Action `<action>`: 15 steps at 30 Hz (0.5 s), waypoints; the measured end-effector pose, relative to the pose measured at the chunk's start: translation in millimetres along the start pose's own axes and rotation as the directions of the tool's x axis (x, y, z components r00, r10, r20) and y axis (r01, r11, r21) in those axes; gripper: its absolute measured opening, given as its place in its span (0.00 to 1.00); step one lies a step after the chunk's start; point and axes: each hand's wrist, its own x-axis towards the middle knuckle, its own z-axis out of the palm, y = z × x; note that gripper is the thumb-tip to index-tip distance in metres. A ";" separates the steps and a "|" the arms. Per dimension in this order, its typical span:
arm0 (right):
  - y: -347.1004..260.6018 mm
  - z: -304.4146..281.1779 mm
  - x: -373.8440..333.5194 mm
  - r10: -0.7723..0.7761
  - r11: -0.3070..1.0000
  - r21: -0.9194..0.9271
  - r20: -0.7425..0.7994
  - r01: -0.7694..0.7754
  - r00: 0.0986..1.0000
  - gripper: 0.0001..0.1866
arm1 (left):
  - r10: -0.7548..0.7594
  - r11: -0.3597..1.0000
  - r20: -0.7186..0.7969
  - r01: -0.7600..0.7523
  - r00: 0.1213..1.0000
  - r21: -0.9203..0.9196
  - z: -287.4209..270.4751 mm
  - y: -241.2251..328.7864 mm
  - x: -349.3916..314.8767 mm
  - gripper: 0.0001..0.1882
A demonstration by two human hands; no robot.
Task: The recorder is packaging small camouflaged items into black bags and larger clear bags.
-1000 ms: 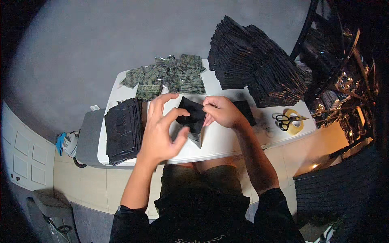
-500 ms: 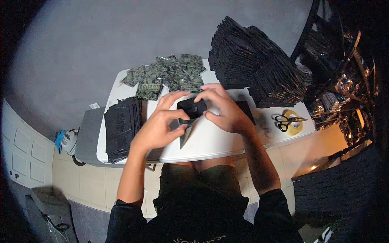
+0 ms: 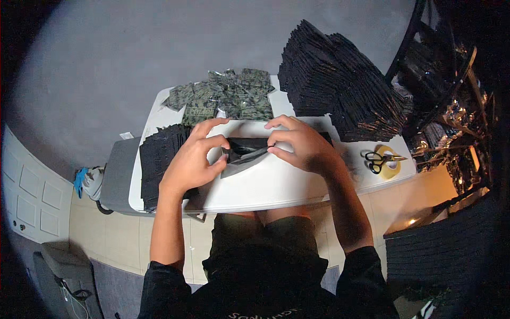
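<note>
Since the earlier frames both hands have drawn the pouch (image 3: 245,150) out sideways; it now lies stretched between them over the middle of the table (image 3: 276,186), where before it was bunched under the fingers. The left hand (image 3: 192,159) pinches the pouch's left end between thumb and curled fingers; the right hand (image 3: 298,143) pinches its right end likewise. One black pouch is in hand, with a grey flap hanging below it.

Two black stacks stand on the table: a low one (image 3: 159,157) at the left edge, touching the left wrist, and a tall leaning one (image 3: 340,85) at the far right corner. A heap of camouflage-green packets (image 3: 228,95) lies along the far edge. One pair of black scissors (image 3: 380,158) rests on a yellow tape roll (image 3: 390,166) near the right edge.
</note>
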 end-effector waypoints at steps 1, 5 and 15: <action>0.0 -0.1 -0.7 -0.001 1.000 -0.001 -0.025 0.001 1.000 0.06 | -0.011 1.000 -0.032 0.012 0.999 0.008 -1.2 2.1 -1.2 0.13; -6.8 -11.6 1.1 -0.001 1.000 -0.003 -0.098 0.001 0.995 0.08 | -0.033 0.999 -0.063 0.035 0.997 0.033 -5.3 9.9 5.4 0.12; -2.5 -5.2 -14.4 -0.019 0.998 0.057 -0.100 0.025 0.995 0.08 | 0.035 0.999 0.033 -0.034 0.999 -0.029 12.9 15.9 5.7 0.10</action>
